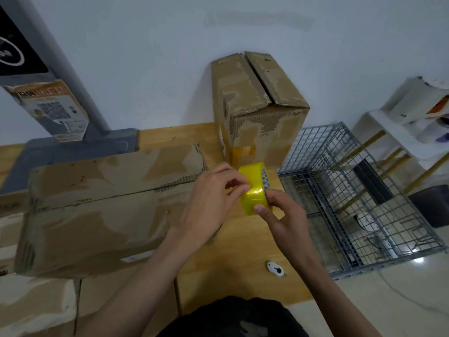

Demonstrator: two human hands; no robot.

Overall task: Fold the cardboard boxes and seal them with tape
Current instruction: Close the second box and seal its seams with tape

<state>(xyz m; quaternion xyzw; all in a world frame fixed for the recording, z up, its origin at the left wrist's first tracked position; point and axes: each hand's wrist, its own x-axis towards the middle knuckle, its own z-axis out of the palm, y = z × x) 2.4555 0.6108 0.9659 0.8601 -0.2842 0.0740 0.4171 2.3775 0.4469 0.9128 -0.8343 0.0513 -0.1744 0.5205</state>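
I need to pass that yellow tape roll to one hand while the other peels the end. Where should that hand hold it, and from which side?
Probably from the right, as the right hand holds it now: thumb on the outer band of the yellow tape roll, fingers towards the printed core. The roll is held up on edge above the wooden table, its band facing the left hand, so that leaves the left fingertips free to pick at the band.

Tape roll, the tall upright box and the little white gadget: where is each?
tape roll (252, 194): head view, yellow outer band.
tall upright box (262, 135): head view, front face.
white gadget (275, 269): head view, its middle.
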